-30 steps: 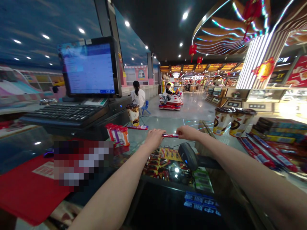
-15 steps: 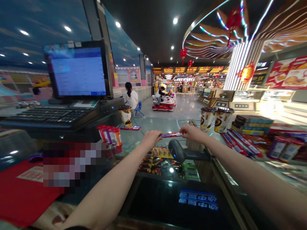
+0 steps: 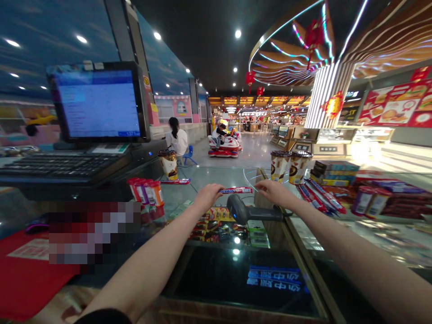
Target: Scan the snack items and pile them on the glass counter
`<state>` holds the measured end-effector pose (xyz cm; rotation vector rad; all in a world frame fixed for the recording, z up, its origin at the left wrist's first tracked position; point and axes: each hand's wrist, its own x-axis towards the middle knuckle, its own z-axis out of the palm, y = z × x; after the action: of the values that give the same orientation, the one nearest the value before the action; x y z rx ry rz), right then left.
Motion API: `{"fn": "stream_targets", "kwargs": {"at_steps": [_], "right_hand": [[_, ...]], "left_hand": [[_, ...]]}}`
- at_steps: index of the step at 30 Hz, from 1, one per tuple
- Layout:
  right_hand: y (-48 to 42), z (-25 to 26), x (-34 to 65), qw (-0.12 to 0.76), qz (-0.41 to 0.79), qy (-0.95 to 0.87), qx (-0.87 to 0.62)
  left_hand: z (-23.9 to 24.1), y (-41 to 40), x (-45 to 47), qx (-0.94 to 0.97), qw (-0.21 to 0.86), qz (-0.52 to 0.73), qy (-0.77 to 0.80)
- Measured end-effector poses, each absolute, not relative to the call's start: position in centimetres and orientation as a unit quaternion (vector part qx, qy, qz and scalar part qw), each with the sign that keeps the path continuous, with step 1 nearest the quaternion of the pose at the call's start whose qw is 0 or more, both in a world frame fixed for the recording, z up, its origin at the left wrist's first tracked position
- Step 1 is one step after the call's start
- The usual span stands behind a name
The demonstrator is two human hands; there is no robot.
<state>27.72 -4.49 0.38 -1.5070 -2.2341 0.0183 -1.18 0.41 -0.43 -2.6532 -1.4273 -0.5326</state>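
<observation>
My left hand (image 3: 209, 196) pinches the left end of a red Mentos roll (image 3: 236, 190) above the glass counter. The roll lies level, its printed side facing me. Just off its right end is my right hand (image 3: 272, 192), fingers stretched out and slightly apart, with a small gap to the roll. Below and between the hands is a dark barcode scanner (image 3: 238, 209), its handle pointing right. Another red candy roll (image 3: 178, 182) lies on the counter to the left, by a lidded paper cup (image 3: 168, 164).
A monitor (image 3: 97, 105) and keyboard (image 3: 57, 166) stand left, with small colourful tubes (image 3: 148, 191) beside them. Two lidded cups (image 3: 280, 166), several candy rolls (image 3: 320, 198) and stacked boxes (image 3: 334, 173) line the right. Beyond, a person (image 3: 177, 140) sits and another rides a toy car (image 3: 224, 146).
My right hand has let go of the Mentos roll's right end and its fingers have opened. The left hand still holds the roll. The whole view has shifted slightly.
</observation>
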Motion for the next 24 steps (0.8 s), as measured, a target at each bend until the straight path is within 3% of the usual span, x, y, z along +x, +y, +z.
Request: {"fn": "stream_targets", "kwargs": {"at_steps": [10,16,24], "right_hand": [[-7.2,-1.6,30.1,0.254,0.037,-0.796,-0.549],[-9.5,0.2,27.9,0.251,0.056,-0.815,-0.52],[-11.5,0.9,25.8,0.179,0.029,-0.858,-0.481]], "left_hand": [[-0.1,0.2,-1.7,-0.857,0.038,-0.184,-0.479],[-0.3,0.6,-2.5,-0.855,0.037,-0.196,-0.479],[-0.8,1.3,-4.0,-0.856,0.034,-0.222,-0.466]]}}
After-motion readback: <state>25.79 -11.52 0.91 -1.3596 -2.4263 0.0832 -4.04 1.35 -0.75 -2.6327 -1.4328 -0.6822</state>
